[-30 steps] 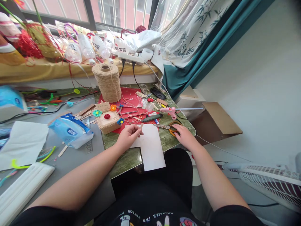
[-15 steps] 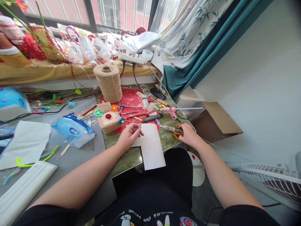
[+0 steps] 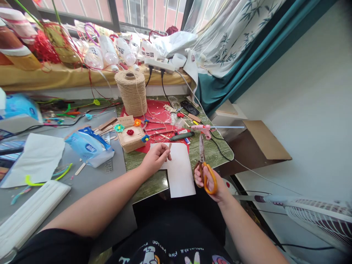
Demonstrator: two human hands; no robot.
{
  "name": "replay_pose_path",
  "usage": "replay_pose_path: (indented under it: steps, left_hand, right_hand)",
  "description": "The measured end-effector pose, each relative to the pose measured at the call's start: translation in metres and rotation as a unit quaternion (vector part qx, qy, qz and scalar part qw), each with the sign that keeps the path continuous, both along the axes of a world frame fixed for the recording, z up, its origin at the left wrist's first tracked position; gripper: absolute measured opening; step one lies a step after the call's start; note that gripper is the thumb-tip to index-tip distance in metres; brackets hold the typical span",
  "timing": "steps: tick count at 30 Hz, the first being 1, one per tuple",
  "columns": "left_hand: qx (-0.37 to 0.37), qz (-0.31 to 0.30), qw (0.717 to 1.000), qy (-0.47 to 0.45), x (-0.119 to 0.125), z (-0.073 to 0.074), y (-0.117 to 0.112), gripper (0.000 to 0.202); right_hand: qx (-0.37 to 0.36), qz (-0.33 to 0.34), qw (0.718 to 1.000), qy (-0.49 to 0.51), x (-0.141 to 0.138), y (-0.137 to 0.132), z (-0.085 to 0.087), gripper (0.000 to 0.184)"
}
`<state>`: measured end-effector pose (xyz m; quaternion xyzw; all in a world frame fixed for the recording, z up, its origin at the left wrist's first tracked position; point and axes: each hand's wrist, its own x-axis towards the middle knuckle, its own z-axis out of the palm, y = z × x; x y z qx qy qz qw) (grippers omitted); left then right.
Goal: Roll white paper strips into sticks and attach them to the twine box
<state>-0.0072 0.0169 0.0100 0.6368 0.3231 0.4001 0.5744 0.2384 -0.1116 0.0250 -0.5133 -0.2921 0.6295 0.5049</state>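
Orange-handled scissors [image 3: 204, 161] sit gripped in your right hand [image 3: 209, 179], blades shut, pointing away from you. Your left hand [image 3: 155, 158] pinches a small wooden stick [image 3: 168, 150] over the white paper [image 3: 178, 170] just beside the scissors.

This is a room at home, used as a craft corner. A table [image 3: 150, 185] stands by a window [image 3: 137, 11] with curtains [image 3: 228, 36]. String [image 3: 131, 93] sits at the table's far edge and a glue gun [image 3: 203, 128] near its right edge. Scissors [image 3: 202, 161] are out. A fan [image 3: 316, 216] stands on the floor.
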Motion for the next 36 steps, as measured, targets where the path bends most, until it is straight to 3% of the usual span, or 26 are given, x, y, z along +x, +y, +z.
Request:
replay_pose_path:
  steps: [8,12,15,21,24,27,36]
  left_hand:
    - [0.007,0.01,0.999,-0.029,0.001,0.002,-0.002,0.025]
    - [-0.043,0.025,0.995,-0.082,0.005,0.015,-0.011,0.018]
    - [-0.097,0.001,0.989,-0.111,0.008,0.026,-0.026,0.015]
    - [-0.153,-0.042,0.975,-0.153,0.011,0.04,-0.047,0.012]
    - [-0.127,-0.022,0.982,-0.136,0.01,0.044,-0.046,0.025]
    - [-0.077,0.014,0.992,-0.103,0.008,0.045,-0.045,0.039]
    - [-0.002,0.032,0.999,-0.023,0.001,0.041,-0.056,0.033]
  right_hand:
    - [0.018,0.0,1.0,-0.01,-0.021,0.01,0.004,0.039]
    - [0.068,0.032,0.997,-0.025,-0.044,0.005,0.012,0.034]
    - [0.114,0.061,0.991,-0.046,-0.06,0.007,0.012,0.035]
    - [0.128,0.092,0.987,-0.046,-0.07,0.011,0.007,0.056]
    - [0.111,0.112,0.987,-0.042,-0.078,0.003,0.005,0.05]
    - [0.111,0.083,0.99,-0.02,-0.091,-0.007,0.003,0.043]
    - [0.12,0.085,0.989,-0.027,-0.11,-0.023,-0.002,0.043]
